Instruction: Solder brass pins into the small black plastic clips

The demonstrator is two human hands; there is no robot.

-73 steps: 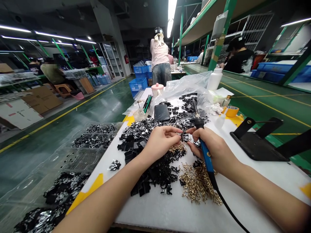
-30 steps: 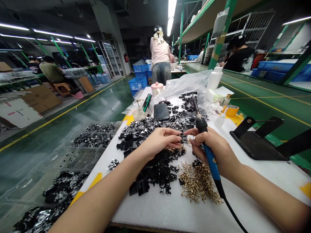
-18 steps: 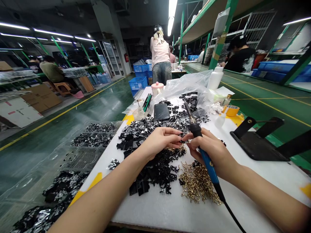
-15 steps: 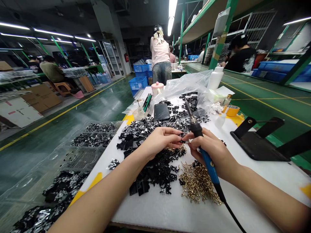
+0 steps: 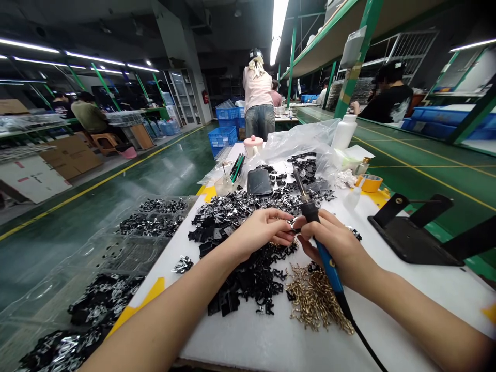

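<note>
My right hand point(image 5: 329, 237) is closed around a blue-handled soldering iron point(image 5: 327, 261), whose metal tip points up and away from me. Thumb and fingers of my left hand point(image 5: 267, 230) are pinched together right beside my right fingertips; a small part between them is too little to make out. Under and around both hands spreads a pile of small black and silver parts point(image 5: 251, 274). Nearer me, below the right hand, lies a heap of brass-coloured hooked pieces point(image 5: 315, 299).
A black metal stand point(image 5: 414, 232) is at right. Further back are a phone point(image 5: 259, 182), plastic bag point(image 5: 298, 137), white bottle point(image 5: 344, 132), yellow tape roll point(image 5: 369, 183) and pink-lidded cup point(image 5: 253, 146). Clear trays point(image 5: 132, 253) of parts flank the left edge. A person point(image 5: 258, 93) stands ahead.
The view has shifted slightly. My hands stay together at the fingertips, with the left fingers a little rearranged. The soldering iron remains in my right hand.
</note>
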